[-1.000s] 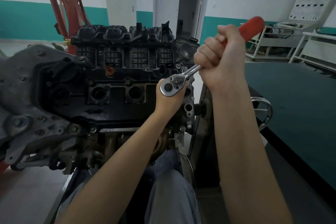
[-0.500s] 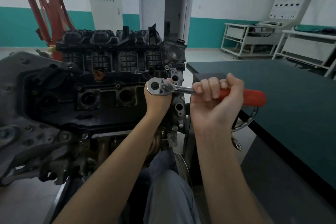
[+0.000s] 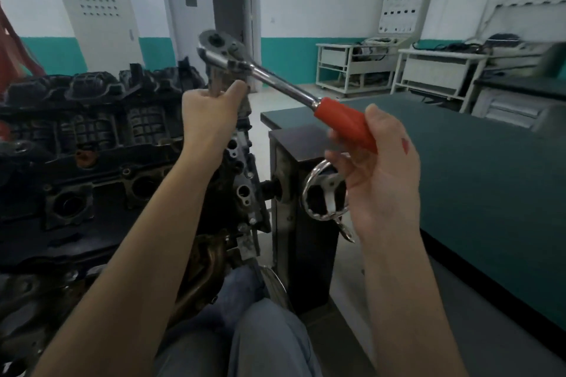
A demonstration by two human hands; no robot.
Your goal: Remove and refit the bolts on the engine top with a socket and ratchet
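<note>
The right hand [image 3: 379, 162] curls loosely round the red plastic grip of the chrome steel ratchet [image 3: 275, 86], fingers under the handle and thumb over its end. The left hand [image 3: 211, 115] pinches the slim metal socket extension [image 3: 214, 82] that hangs from the ratchet head, which is lifted clear above the right end of the black, grimy engine top [image 3: 92, 144].

The ratchet looks rigid and fairly heavy at the head, its polished shank likely slippery; the red grip is the place to hold, with the other hand steadying the extension near the head. Whether a bolt sits in the socket cannot be told.

Containers: the square plug wells [image 3: 69, 203] in the engine cover look dark and hollow, contents unseen. The dark green counter [image 3: 474, 180] lies just right of the hands.
</note>
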